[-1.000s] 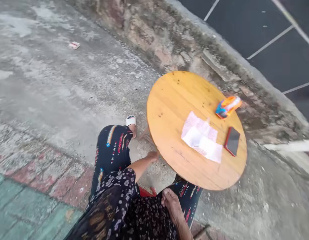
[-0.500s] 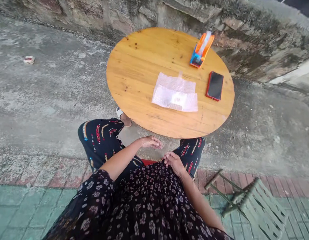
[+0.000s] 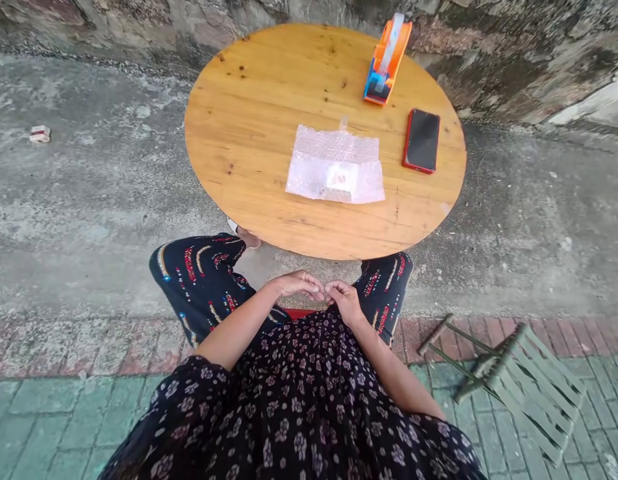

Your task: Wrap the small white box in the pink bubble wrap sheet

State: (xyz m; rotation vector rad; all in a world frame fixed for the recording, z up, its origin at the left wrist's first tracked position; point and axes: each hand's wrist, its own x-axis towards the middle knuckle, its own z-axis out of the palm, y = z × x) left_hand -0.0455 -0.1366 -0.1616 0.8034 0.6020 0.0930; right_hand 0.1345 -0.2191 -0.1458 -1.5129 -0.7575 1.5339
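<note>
My left hand (image 3: 299, 285) is in front of my lap, its fingers curled and pressed together. Facing it, my right hand (image 3: 345, 300) has its fingers bent in a pinch, and the fingertips of both hands come close together or touch. Whatever the fingers may hold is too small or hidden to make out. Beyond them, on a round wooden table (image 3: 249, 160), lies a sheet of bubble wrap (image 3: 309, 167) folded around a small white box (image 3: 341, 177). A strip of clear tape (image 3: 343, 123) sticks out from the wrap's far edge.
An orange and blue tape dispenser (image 3: 386, 63) stands at the table's far right, with a red-cased phone (image 3: 421, 141) nearer. A green folding stool (image 3: 529, 387) is on the ground at right. Behind the table runs a stone wall (image 3: 153, 30). A small crumpled pack (image 3: 40, 134) lies far left.
My hands have come together, the right one moving up and left toward the left one. The camera view has tilted, so the table appears higher and slightly further left.
</note>
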